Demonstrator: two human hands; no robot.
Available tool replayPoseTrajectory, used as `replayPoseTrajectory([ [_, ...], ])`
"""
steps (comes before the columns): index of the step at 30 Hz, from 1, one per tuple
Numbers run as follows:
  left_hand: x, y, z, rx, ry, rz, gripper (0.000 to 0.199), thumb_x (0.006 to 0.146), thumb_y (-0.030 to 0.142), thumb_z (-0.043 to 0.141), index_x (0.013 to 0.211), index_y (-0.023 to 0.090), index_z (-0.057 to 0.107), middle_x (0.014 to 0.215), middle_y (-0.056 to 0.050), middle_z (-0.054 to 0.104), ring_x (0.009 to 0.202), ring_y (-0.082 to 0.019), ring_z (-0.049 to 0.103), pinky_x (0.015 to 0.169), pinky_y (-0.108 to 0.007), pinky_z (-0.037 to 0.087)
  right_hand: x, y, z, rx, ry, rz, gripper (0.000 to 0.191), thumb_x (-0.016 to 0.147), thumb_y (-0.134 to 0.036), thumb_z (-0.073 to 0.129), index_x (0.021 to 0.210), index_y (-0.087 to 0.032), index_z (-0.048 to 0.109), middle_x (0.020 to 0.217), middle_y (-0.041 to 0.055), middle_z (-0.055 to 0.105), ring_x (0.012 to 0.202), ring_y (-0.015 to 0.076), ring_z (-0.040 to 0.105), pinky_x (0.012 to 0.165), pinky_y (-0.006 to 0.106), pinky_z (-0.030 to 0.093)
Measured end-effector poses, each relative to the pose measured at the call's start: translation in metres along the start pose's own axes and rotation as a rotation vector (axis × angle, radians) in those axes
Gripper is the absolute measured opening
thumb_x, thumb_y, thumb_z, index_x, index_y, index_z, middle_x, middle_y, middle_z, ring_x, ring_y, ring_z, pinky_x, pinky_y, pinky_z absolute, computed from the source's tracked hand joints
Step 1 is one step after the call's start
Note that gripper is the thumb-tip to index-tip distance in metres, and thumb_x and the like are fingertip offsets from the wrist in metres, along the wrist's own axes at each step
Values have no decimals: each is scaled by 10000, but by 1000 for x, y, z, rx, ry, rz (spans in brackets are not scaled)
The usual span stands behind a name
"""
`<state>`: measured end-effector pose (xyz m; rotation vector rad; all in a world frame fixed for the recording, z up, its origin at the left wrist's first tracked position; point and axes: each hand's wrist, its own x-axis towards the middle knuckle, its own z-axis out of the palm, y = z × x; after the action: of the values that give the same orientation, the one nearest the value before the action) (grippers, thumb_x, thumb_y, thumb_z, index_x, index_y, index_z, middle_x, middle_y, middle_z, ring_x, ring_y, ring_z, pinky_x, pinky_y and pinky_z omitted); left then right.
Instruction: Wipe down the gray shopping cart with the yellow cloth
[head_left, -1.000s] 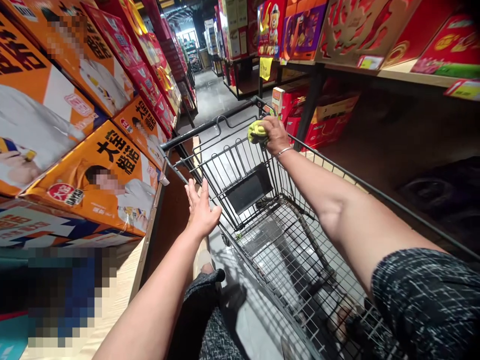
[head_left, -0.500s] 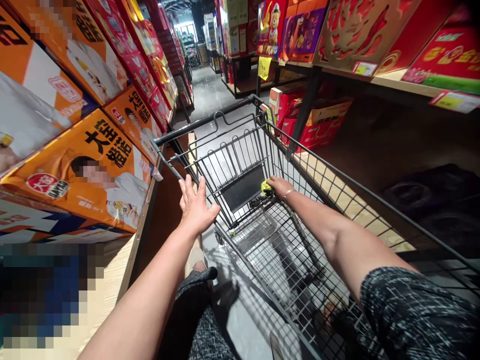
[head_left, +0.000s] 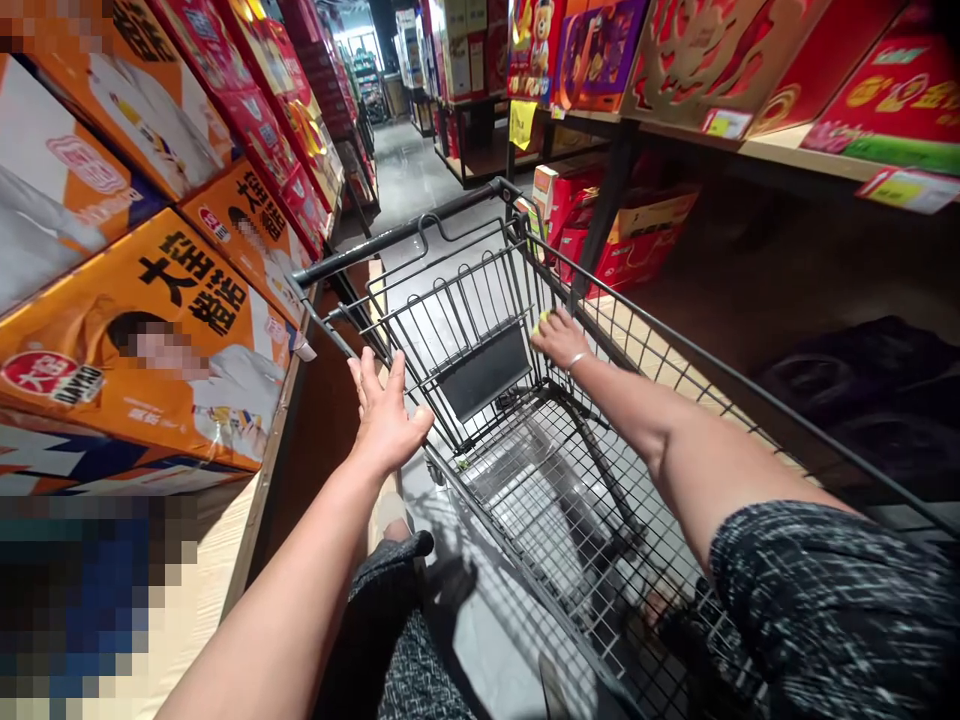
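A black wire shopping cart (head_left: 480, 212) stands before me, its handle bar at the far end. My right hand (head_left: 561, 340) is over the inside of the basket, near the far right corner. Its fingers are closed around a crumpled yellow-green cloth (head_left: 541, 318), mostly hidden by the hand. My left hand (head_left: 386, 415) is at the cart's left rim with its fingers spread and nothing in it. Whether its palm rests on the rim I cannot tell. A dark flat panel (head_left: 484, 372) is fixed to the cart's end grid, between my hands.
Orange drink cartons (head_left: 150, 350) are stacked on a wooden-topped shelf at the left. Red and gold gift boxes (head_left: 697, 65) line the right shelf, with red bags (head_left: 641, 240) beneath. A grey tiled aisle (head_left: 416, 160) runs ahead between the displays.
My right hand has moved up, from beside the dark panel to near the cart's right side grid, with the cloth. The view shifts slightly; my left hand stays spread at the rim.
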<state>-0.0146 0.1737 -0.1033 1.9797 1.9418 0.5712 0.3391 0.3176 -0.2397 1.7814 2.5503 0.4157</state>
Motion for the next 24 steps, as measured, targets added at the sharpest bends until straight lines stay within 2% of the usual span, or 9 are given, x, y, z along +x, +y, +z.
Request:
replayPoseTrajectory([
  [3,1,-2,1,10,14,14,967,724,223,646,1640,284,343,1781,-65,-34,1610,-393,-161,1263,-656,170,-57,-29,49,78,-168,9,307,933,-131,493,974,-242,776,1077,107,719,1160,260,552,1232,514,213],
  [6,1,-1,1,35,10,12,961,737,227,635,1646,286,329,1781,-74,-23,1615,-403,-132,1243,-680,205,-88,-41,69,169,-268,43,299,896,-140,529,939,-289,785,968,96,724,1109,280,563,1221,564,216],
  [9,1,3,-2,60,-4,-13,961,751,244,645,1651,304,314,1782,-78,-9,1620,-395,-112,1231,-693,220,-81,-30,52,299,-215,60,291,891,-165,546,976,-301,790,1063,114,719,1174,309,527,1209,600,196],
  [11,1,7,-6,108,-18,-30,936,775,279,659,1649,273,325,1780,-107,-10,1621,-387,-111,1249,-671,188,-63,-14,22,311,-109,51,284,905,-156,538,980,-289,778,1154,121,696,1237,321,492,1195,603,197],
  [14,0,14,-11,218,-23,-23,845,834,383,668,1616,205,399,1772,-160,8,1616,-400,-126,1263,-670,117,-37,15,-36,255,107,70,281,966,-171,476,1022,-274,732,1282,102,648,1351,333,408,1173,614,200],
  [16,-1,19,-14,303,-24,22,729,883,432,639,1553,181,501,1765,-177,77,1620,-409,-95,1264,-679,87,-33,31,-68,243,257,101,303,1009,-194,420,1093,-292,694,1361,68,613,1419,325,348,1176,624,183],
  [18,-5,26,-14,384,-50,110,576,940,417,575,1467,187,606,1738,-171,227,1632,-395,24,1272,-664,79,-43,39,-84,235,326,110,332,1020,-193,389,1147,-315,671,1417,44,589,1459,311,318,1192,630,161],
  [21,-12,36,-13,441,-181,300,477,977,392,518,1393,220,676,1599,-139,514,1581,-338,305,1286,-603,118,-85,32,-68,202,210,66,374,978,-147,403,1150,-312,692,1441,70,595,1453,309,348,1219,624,157],
  [24,-20,43,-12,437,-296,428,491,966,510,514,1320,248,731,1413,-108,692,1430,-323,518,1231,-556,266,-144,7,-21,205,-77,34,376,887,-116,481,1063,-311,750,1307,102,671,1359,311,450,1228,591,199],
])
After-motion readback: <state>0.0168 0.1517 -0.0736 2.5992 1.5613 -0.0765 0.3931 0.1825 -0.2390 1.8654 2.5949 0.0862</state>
